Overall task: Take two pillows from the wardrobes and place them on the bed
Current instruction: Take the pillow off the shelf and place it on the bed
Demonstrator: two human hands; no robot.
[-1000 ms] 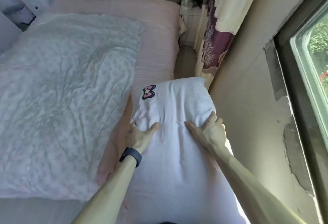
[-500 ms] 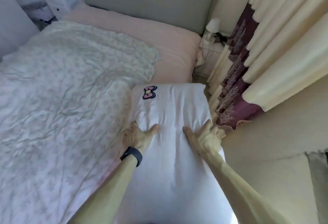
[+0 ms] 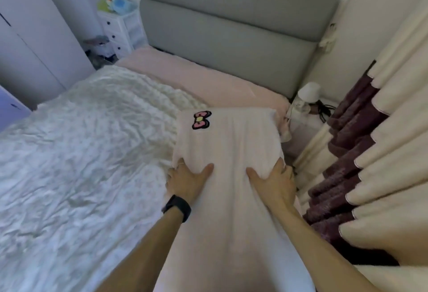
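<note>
White pillow [image 3: 229, 152], now nearer grey headboard [image 3: 231, 37]

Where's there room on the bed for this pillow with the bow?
The bare pink sheet between the padded grey headboard and the crumpled white quilt is free for the white bow-patched pillow. The right side is crowded by cream-and-purple curtains and a small white lamp.
</note>
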